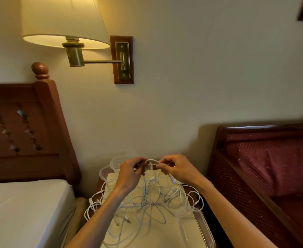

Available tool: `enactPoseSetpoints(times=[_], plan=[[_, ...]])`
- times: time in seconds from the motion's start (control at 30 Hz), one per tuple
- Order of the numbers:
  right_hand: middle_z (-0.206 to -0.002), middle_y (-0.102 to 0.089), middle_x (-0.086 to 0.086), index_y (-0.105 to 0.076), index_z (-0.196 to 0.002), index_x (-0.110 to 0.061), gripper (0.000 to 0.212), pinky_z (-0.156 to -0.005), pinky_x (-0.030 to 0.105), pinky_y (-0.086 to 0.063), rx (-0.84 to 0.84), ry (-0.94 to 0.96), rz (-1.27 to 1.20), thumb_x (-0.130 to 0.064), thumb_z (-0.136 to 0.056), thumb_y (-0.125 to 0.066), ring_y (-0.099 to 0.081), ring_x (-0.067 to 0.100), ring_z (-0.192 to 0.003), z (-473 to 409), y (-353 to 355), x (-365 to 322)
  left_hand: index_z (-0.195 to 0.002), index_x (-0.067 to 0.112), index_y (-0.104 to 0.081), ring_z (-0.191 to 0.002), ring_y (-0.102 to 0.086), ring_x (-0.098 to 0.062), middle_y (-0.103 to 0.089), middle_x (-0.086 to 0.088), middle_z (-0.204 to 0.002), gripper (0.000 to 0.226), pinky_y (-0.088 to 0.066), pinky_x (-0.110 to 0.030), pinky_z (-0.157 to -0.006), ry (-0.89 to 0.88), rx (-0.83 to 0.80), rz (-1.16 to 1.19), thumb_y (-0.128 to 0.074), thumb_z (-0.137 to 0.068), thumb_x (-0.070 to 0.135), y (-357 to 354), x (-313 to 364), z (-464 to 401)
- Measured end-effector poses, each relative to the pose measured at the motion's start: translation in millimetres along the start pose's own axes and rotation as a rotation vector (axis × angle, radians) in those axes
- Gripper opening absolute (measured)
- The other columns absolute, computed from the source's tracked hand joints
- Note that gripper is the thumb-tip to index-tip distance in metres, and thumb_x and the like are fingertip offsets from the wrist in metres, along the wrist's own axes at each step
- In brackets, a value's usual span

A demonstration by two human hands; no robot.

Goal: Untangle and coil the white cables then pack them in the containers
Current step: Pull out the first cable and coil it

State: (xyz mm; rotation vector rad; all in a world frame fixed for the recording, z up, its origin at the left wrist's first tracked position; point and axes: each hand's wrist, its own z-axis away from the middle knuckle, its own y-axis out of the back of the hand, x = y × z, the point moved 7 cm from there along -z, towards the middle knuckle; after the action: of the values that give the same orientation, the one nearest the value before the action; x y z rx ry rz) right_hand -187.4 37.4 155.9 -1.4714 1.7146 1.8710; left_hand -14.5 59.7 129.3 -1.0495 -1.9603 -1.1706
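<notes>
Pinching one white cable [151, 160] between both hands.

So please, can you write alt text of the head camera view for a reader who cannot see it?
Two hands, left hand and right hand, pinch one white cable between them above a tangled pile of white cables on a small table. Clear plastic containers stand behind the pile. A bed is at the left, a lit wall lamp above.

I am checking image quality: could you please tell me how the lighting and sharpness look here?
Head view: warm yellow light from the lit wall lamp; wide-angle bending at the edges; the sofa is dim and soft; both hands, left hand and right hand, and the white cables are slightly blurred.
</notes>
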Motion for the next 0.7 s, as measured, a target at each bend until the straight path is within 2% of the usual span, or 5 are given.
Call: enactPoseSetpoints(times=[0.2,0.33,0.43,0.57,0.7], plan=[[-0.066,-0.061,0.003,-0.071,-0.089,-0.006,0.023,-0.064,0.031,-0.052,0.175,-0.076,-0.374,-0.012,-0.100,-0.051,-0.058,0.015,-0.057,-14.6,26.1,-17.2,-0.123,0.027,-0.061,-0.070,-0.066,-0.009,-0.065,0.007,-0.107,0.034,-0.055,-0.023,-0.063,0.119,-0.038,0.019,-0.064,-0.092,0.013,-21.7,-36.8,30.0],[-0.067,-0.060,0.002,-0.073,-0.091,-0.006,0.025,-0.057,0.023,-0.047,0.217,-0.101,-0.340,-0.016,-0.100,-0.051,-0.052,0.010,-0.057,-27.3,35.3,-22.3,-0.139,0.022,-0.046,-0.112,-0.057,-0.014,-0.045,0.005,-0.139,0.051,-0.050,-0.025,-0.094,0.199,0.031,-0.177,-0.064,-0.092,0.015,-39.6,-91.7,82.4],[-0.067,-0.059,0.000,-0.074,-0.088,-0.009,0.027,-0.056,0.022,-0.040,0.260,-0.133,-0.304,-0.019,-0.100,-0.052,-0.048,0.009,-0.058,-36.8,37.2,-12.6,-0.148,0.019,-0.036,-0.142,-0.029,-0.015,-0.033,0.005,-0.151,0.061,-0.025,-0.027,-0.116,0.262,-0.032,-0.296,-0.061,-0.094,0.028,-51.4,-117.8,113.5],[-0.070,-0.062,-0.003,-0.075,-0.090,-0.011,0.027,-0.062,0.027,-0.042,0.309,-0.153,-0.160,-0.020,-0.099,-0.052,-0.051,0.011,-0.063,-45.5,31.4,2.9,-0.150,0.023,-0.030,-0.143,-0.029,-0.018,-0.032,0.001,-0.153,0.071,-0.030,-0.032,-0.116,0.283,-0.029,-0.463,-0.065,-0.089,0.013,-43.4,-131.7,126.4],[-0.067,-0.057,-0.009,-0.074,-0.095,-0.009,0.027,-0.048,0.016,-0.033,0.400,-0.181,-0.101,-0.020,-0.101,-0.049,-0.042,0.006,-0.052,-49.2,32.5,21.8,-0.142,0.020,-0.045,-0.135,-0.041,-0.023,-0.040,-0.004,-0.146,0.076,-0.048,-0.027,-0.099,0.243,0.068,-0.544,-0.064,-0.077,-0.014,-24.9,-128.0,115.4]])
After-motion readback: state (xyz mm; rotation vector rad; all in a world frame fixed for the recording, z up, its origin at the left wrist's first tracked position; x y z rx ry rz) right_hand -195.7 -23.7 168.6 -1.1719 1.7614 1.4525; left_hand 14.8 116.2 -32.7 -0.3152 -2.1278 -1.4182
